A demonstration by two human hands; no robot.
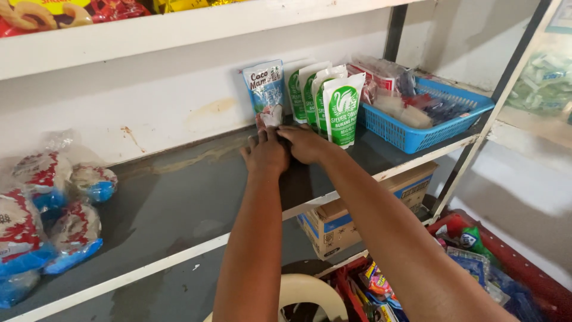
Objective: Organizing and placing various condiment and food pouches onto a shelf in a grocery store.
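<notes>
Blue-and-white pouch (264, 89) stands upright against the wall at upper centre of the frame, on the grey shelf (179, 203). My left hand (266, 152) touches its bottom edge with fingers laid flat and loose; my right hand (305, 143) lies just beside, fingers curled, gripping nothing I can see. Green-and-white pouches (333, 104) crowd its right side, then a blue basket (426, 134). Bagged goods (53, 209) sit far left.

I am reaching both arms forward, my left hand (265, 152) lying palm down with fingers extended, my right hand (305, 143) pressing alongside, touching it.
</notes>
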